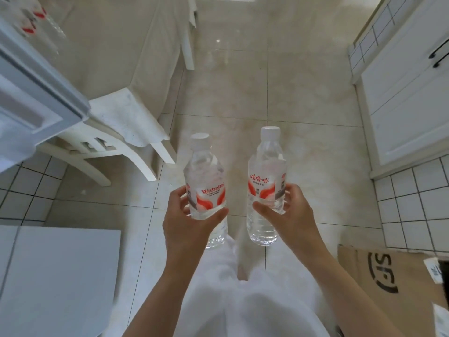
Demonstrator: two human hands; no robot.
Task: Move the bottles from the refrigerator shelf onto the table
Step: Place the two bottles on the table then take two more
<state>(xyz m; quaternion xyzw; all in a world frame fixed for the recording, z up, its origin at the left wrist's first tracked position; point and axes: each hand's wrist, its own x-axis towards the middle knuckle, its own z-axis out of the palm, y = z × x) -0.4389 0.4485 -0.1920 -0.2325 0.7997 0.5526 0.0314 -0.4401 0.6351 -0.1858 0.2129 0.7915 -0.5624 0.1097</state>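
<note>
I carry two clear water bottles with white caps and red-and-white labels, both upright over the tiled floor. My left hand (192,224) grips the left bottle (205,176) around its label. My right hand (289,212) grips the right bottle (266,171) at the lower part of its label. The table (116,45), draped in a beige cloth, stands at the upper left, well ahead of both bottles. More bottles with red labels (34,23) lie blurred at the top left corner.
The open refrigerator door (36,93) juts in from the left. A white chair (116,132) stands at the table's near side. White cabinets (408,93) line the right. A cardboard box (393,283) sits at lower right, a white surface (58,276) at lower left.
</note>
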